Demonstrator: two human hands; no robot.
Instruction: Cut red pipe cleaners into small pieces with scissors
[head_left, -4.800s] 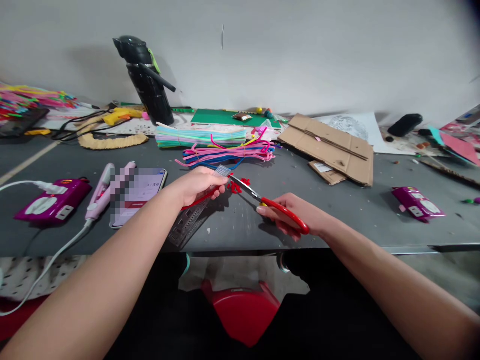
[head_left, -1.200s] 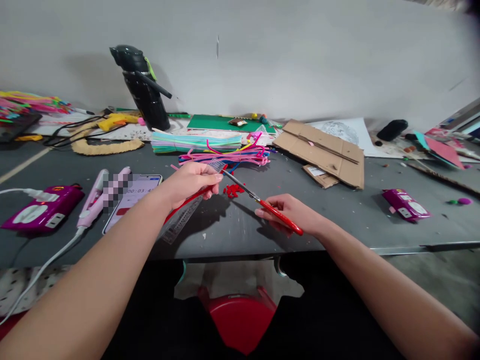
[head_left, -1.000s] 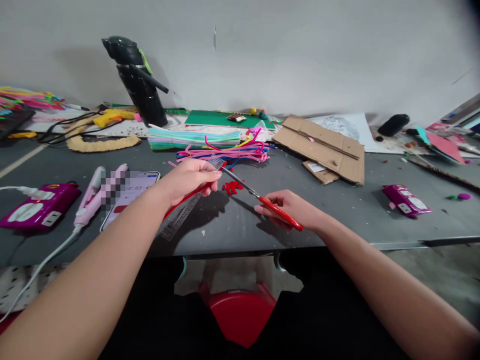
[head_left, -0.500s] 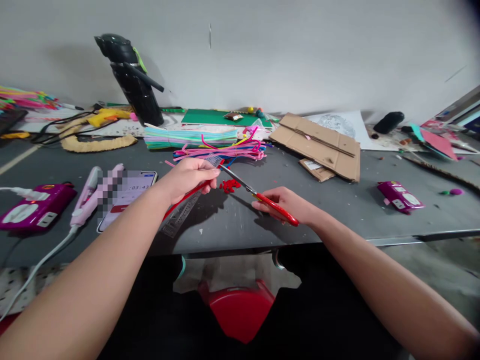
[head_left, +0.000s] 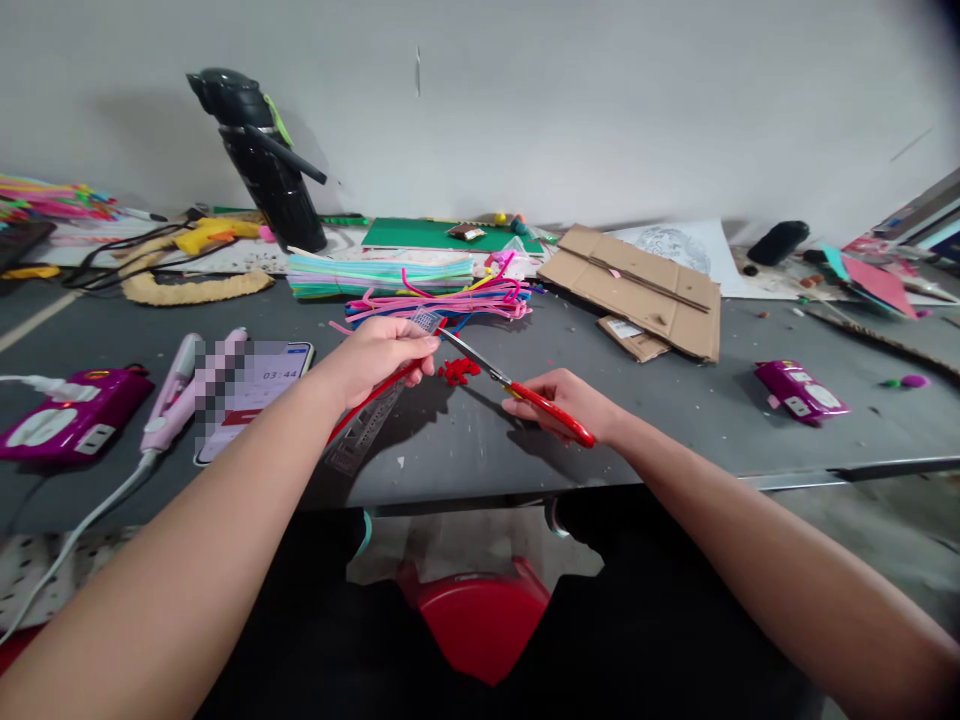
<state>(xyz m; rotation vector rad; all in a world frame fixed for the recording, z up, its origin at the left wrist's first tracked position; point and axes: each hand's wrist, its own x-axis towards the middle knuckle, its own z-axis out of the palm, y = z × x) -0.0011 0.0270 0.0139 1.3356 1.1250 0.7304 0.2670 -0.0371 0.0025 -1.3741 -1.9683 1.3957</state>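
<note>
My left hand (head_left: 390, 355) is closed on a red pipe cleaner (head_left: 375, 391) and a clear plastic stencil ruler (head_left: 367, 425), which slants down toward the table's front edge. My right hand (head_left: 562, 395) grips red-handled scissors (head_left: 551, 412), their blades pointing up and left to the pipe cleaner's end by my left fingertips. Whether the blades are parted there is too small to tell. Short red cut pieces (head_left: 459, 372) lie in a small heap on the table below the blades. Behind my hands is a bundle of pink and blue pipe cleaners (head_left: 442, 303).
Pale green and blue pipe cleaners (head_left: 375, 275) lie farther back, beside flat cardboard (head_left: 637, 290). To the left are a black bottle (head_left: 274, 165), a phone (head_left: 281, 375), a pink corded hair iron (head_left: 169, 405) and a purple power socket (head_left: 71, 415). Another purple socket (head_left: 801, 390) sits right.
The scissors and my right hand have shifted very slightly up and left. My left hand stays in place with the pipe cleaner and ruler. The phone's timer reads one second more.
</note>
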